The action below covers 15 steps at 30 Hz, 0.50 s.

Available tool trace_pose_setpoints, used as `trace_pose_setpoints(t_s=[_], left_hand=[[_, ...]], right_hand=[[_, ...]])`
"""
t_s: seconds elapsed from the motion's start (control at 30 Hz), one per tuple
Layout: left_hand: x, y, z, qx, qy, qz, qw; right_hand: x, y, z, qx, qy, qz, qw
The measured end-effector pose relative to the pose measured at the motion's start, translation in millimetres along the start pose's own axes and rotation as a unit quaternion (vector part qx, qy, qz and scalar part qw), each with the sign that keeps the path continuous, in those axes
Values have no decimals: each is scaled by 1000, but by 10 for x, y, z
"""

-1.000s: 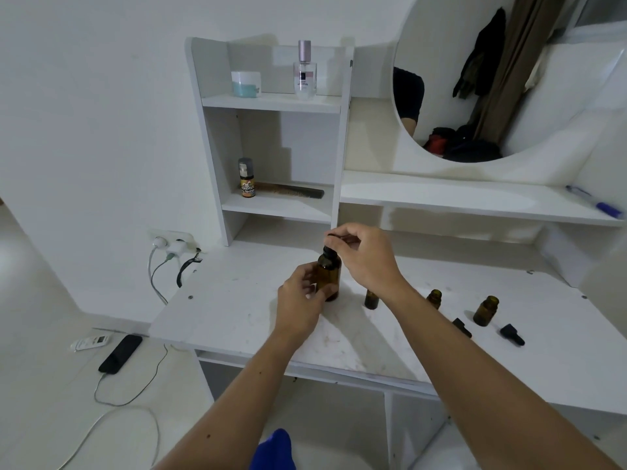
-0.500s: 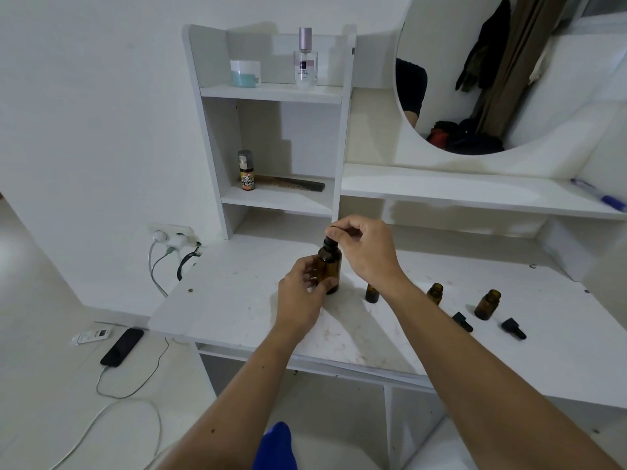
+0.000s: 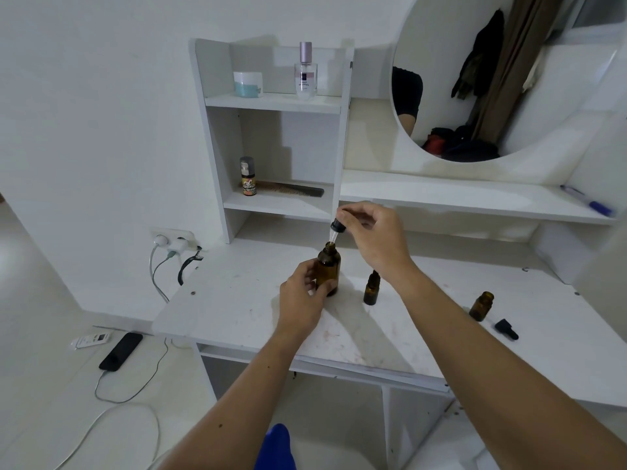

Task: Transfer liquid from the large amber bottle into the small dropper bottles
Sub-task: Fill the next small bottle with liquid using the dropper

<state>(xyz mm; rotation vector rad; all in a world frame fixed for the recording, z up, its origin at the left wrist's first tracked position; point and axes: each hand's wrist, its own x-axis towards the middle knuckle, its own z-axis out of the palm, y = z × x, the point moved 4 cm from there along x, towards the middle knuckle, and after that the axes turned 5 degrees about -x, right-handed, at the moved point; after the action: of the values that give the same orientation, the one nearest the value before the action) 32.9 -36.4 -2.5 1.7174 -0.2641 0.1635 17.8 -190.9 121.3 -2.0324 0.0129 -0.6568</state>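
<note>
A perfume bottle (image 3: 306, 71) and cream jar (image 3: 248, 84) share the top shelf; below — a small spray bottle (image 3: 248, 176) beside a comb (image 3: 291, 188). A phone (image 3: 120, 351) charges on the floor.

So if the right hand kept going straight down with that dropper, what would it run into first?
Most likely the open mouth of the large amber bottle: the dropper pinched by the right hand has its glass tip right at the neck, so it would slide inside, though depth is uncertain.
</note>
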Motion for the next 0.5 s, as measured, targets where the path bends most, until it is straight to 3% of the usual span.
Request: trace_pose_setpoints(t_s=[0.37,0.5], left_hand=[[-66,18,-14,-20,1,-41,999],[-179,57,-40,-8,61,-56,997]], right_hand=[[-3,-291,-479,25,82,-33,996],[-138,-219,-664,27,95,-23,995]])
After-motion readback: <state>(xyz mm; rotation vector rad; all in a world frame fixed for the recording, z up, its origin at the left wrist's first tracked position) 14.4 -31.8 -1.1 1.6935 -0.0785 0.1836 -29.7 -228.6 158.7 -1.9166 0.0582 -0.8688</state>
